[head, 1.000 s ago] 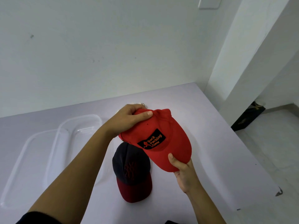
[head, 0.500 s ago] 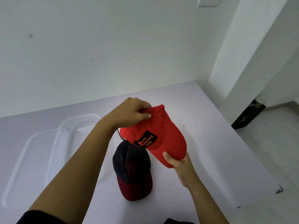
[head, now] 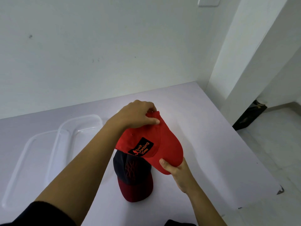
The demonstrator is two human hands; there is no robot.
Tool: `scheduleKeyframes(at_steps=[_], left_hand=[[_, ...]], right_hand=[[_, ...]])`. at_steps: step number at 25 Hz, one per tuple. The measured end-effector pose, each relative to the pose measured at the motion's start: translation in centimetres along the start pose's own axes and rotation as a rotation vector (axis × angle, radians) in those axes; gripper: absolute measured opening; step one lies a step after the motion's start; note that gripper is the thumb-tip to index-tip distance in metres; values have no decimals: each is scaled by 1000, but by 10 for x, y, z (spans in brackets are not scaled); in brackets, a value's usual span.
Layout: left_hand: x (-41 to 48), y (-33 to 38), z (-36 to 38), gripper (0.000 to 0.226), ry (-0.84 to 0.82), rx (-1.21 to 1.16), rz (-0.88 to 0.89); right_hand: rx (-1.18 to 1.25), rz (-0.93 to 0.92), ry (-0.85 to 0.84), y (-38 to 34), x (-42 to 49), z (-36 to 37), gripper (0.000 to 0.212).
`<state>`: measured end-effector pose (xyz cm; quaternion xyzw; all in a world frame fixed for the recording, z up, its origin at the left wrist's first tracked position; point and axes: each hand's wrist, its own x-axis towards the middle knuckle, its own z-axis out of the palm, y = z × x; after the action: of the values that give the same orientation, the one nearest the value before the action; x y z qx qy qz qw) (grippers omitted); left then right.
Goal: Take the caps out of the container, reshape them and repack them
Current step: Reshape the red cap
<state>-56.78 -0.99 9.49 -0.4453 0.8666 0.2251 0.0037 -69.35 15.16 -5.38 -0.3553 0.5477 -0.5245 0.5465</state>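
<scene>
The red cap point(head: 164, 144) is held up over the desk point(head: 219, 152). The left hand point(head: 136, 115) curls fingers and thumb round the back of the crown at 12 o'clock, and the right hand point(head: 177, 172) pinches the brim's tip at 5 o'clock, thumb on top. Beneath it, at 6 o'clock, a dark cap point(head: 132, 176) with a maroon brim lies on the desk. A clear container point(head: 81, 119) sits at 9 o'clock, with a second clear tray point(head: 22, 154) just beside it.
</scene>
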Motion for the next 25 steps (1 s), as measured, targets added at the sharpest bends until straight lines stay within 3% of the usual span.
scheduleKeyframes(at_steps=[2,3,5,8,11,14,16,17,19,21,23,25], left_hand=[[4,1,3,19,9,54,-8],[5,3,3,17,11,37,-26],[5,7,6,30,19,27,-54],[5,12,16,34,44,129,-66],[5,18,23,40,255,121,-67],[5,13,18,35,658,-277,-131],[7,-5,31,28,744,-597,-278],[6,-11,44,33,660,-680,-361],[-2,-13,85,59,283,-902,-505],[-9,-3,128,63,-51,-1232,-644],[-7,0,164,51,-89,-1473,-738],[-3,0,192,39,-84,-1535,-804]], right_hand=[[-21,-2,24,0,0,3,42],[-21,-1,60,0,0,4,35],[-13,8,122,-1,0,8,29],[56,35,107,-3,-1,8,45],[215,74,50,0,-3,10,49],[599,138,78,0,-4,19,38],[816,134,164,1,-1,16,40],[886,117,206,3,1,12,39],[955,100,268,3,5,6,38],[966,128,316,13,10,2,40],[966,198,386,27,10,-3,47],[957,269,431,43,5,-12,72]])
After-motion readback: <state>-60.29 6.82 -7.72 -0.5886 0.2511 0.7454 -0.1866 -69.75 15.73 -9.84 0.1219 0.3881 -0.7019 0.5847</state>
